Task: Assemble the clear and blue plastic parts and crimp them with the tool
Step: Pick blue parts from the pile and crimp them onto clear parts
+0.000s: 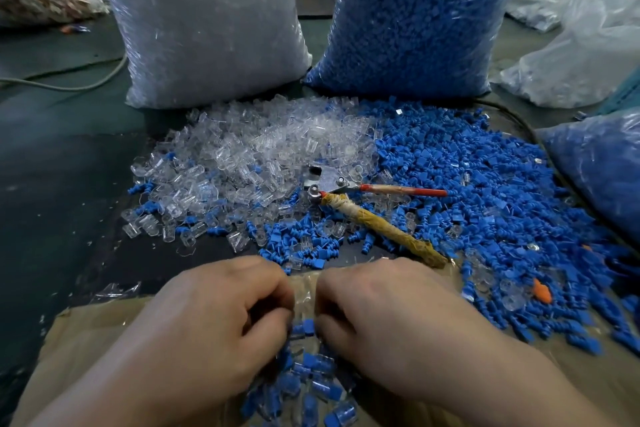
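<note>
Both hands are right up close, over a sheet of cardboard (86,329). The left hand (214,319) and right hand (388,322) are curled in with their fingertips meeting, and the two thumbs pinch a small blue part (306,325) from either side. A bit of clear plastic (304,289) shows just above it between the knuckles, but I honestly can't tell how it sits inside the fingers.

Right under the hands is a little heap of joined pieces (311,388), blue inside clear, lying on the cardboard.

Further out on the dark table (52,166) is the loose stock: a pile of clear parts (242,156) on the left running straight into a pile of blue parts (485,184) on the right. The crimp tool (341,185) lies flat where the two piles meet. Nobody's touching it, and it's well apart from the hands. It has one red handle (405,190) and one tape-wrapped handle (381,227) angling back toward the right hand.

Behind the piles stand a big bag of clear parts (207,28) and a big bag of blue parts (415,17), side by side. Another blue-filled bag (595,163) sits at the right edge, and one orange piece (542,289) lies among the blue ones.
</note>
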